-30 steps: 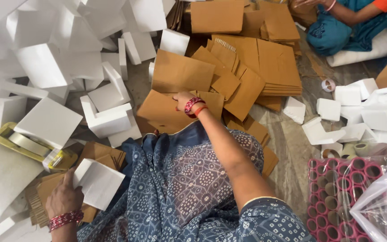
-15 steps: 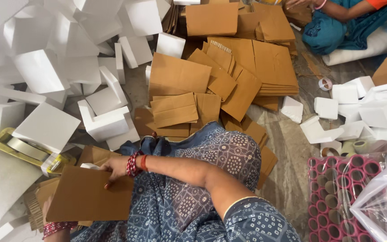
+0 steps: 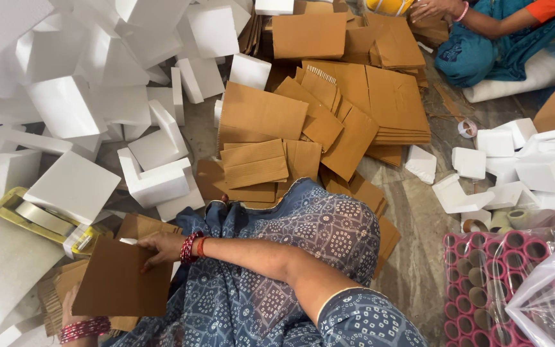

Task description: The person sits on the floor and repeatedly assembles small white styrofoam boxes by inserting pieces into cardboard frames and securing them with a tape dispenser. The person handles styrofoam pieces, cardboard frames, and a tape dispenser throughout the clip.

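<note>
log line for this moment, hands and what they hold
right hand on brown cardboard sheet | left hand under sheet | tape dispenser beside

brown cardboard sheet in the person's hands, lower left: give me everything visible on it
The cardboard sheet is a flat, plain brown, roughly rectangular piece, looking like corrugated board, unprinted on the visible face. It lies tilted over the person's lap at lower left, above a small stack of similar brown pieces. The right hand presses on its upper right edge, fingers spread on top. The left hand is mostly hidden beneath its lower left corner. A white foam piece peeks out just behind its top edge.
</note>
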